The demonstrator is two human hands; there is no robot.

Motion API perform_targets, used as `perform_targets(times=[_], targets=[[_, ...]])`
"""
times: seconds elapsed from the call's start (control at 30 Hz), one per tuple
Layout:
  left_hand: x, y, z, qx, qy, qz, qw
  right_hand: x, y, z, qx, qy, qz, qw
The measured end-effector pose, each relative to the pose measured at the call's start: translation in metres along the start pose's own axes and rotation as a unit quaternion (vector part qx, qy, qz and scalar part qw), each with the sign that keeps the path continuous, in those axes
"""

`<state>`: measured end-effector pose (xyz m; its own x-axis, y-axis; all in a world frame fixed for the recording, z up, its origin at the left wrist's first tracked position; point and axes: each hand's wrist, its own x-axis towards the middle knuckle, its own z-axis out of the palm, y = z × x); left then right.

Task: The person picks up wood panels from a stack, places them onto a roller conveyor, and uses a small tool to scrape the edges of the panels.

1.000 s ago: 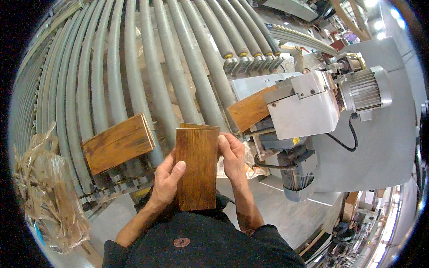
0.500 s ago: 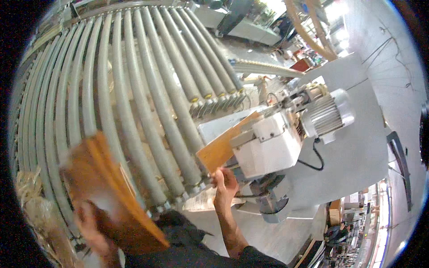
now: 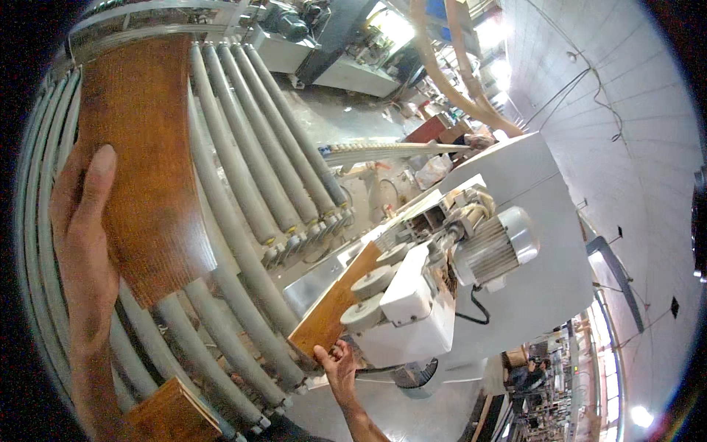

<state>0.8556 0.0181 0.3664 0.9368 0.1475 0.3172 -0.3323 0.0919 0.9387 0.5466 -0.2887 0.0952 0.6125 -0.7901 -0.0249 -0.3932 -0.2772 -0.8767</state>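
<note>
My left hand (image 3: 88, 214) grips a dark brown wooden plank (image 3: 147, 155) by its edge, thumb across the glossy face. The plank is raised above the rollers at the left. My right hand (image 3: 337, 365) is closed at the near end of a lighter brown wooden plank (image 3: 328, 313), thumb and fingers at its end edge. That second plank runs in beside the grey wheels (image 3: 372, 280) of a white machine (image 3: 416, 309), and its far part is hidden by them. Below my left forearm, another brown plank (image 3: 173, 412) shows in part over the rollers.
A roller conveyor (image 3: 243, 295) of long grey rollers fills the left side. The machine carries a ribbed grey motor (image 3: 497, 247) and a black cable (image 3: 475, 306), with a large pale panel (image 3: 545, 250) behind. A beige hose (image 3: 434, 66) hangs at the back.
My left hand has lifted its plank from the lower left, up and away over the rollers. My right hand stays at the end of the machine's plank. The head view has shifted.
</note>
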Motion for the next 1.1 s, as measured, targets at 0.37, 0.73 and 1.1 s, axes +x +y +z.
perform_targets(times=[0.37,0.73,1.1], targets=[[0.044,-0.108,0.024,0.071,-0.117,0.007,0.991,-0.017,-0.041,-0.005,-0.06,0.021,0.071,0.995],[0.045,-0.151,0.026,0.116,-0.156,0.011,0.981,-0.047,-0.066,-0.02,-0.472,-0.059,-0.076,0.876],[0.03,-0.137,0.008,-0.108,-0.25,-0.115,0.955,0.026,-0.223,0.133,0.259,-0.324,-0.058,0.908]])
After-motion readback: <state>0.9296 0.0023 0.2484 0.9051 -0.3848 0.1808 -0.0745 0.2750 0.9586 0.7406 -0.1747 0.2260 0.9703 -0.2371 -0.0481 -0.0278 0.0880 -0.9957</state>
